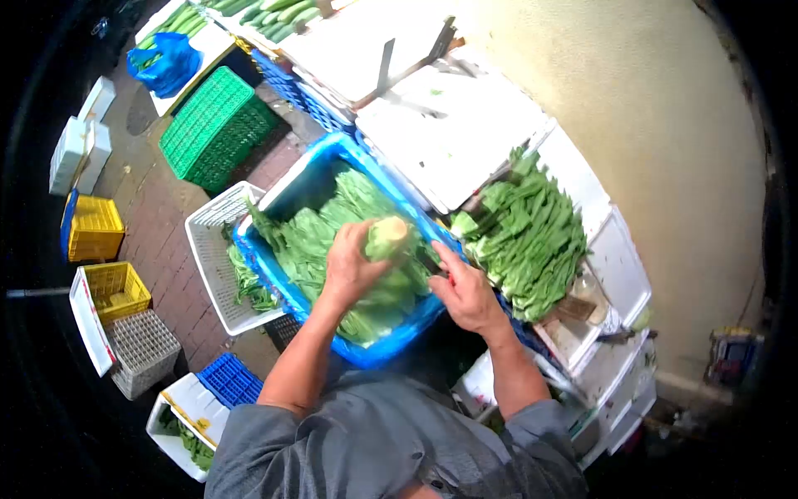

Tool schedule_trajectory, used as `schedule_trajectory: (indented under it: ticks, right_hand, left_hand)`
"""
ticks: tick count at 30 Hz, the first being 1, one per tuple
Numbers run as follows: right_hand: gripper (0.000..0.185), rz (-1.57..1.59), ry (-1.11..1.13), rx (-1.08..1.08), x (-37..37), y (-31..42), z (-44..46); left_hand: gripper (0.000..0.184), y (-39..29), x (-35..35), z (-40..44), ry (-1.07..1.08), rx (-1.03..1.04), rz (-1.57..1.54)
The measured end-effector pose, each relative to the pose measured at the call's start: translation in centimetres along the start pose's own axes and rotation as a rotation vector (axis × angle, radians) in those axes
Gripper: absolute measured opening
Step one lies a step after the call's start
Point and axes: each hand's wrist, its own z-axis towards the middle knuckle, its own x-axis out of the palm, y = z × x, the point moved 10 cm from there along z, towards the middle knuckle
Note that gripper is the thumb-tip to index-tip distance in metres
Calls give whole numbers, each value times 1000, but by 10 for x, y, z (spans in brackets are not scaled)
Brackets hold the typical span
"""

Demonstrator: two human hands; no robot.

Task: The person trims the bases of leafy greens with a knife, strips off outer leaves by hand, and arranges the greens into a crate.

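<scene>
My left hand point(353, 262) is closed around a head of leafy greens point(387, 239), its pale cut stem end turned up towards me. This head is held above a crate lined with blue plastic point(366, 356), which is filled with loose green leaves point(312, 237). My right hand point(468, 295) grips a small knife point(427, 261) by a handle that shows a bit of red. The dark blade points towards the greens and is partly blurred. A stacked pile of leafy greens point(532, 241) lies just right of my right hand.
A white basket point(208, 241) with some leaves stands left of the lined crate. Beyond it are a green crate point(212, 125), yellow crates point(96, 229) and a grey crate point(143, 349) on the brick floor. A white board point(449, 150) lies ahead, beside a pale wall point(657, 125).
</scene>
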Motion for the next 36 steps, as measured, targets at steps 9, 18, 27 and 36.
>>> schedule_trajectory:
  ticks: [9,18,27,36]
  right_hand:
    - [73,-244,285,-415,129,173,73]
    - [73,-243,583,-570,256,233,92]
    - [53,-163,744,-639,336,254,105]
    - [38,-30,887,-648,393,259,112]
  left_hand:
    - [74,1,-193,-55,-301,114,216]
    - [68,80,-282,-123,-425,-45,284]
    - [62,137,-320,-169,-503,-142,230]
    - [61,177,-337,-207,-511,-279,162]
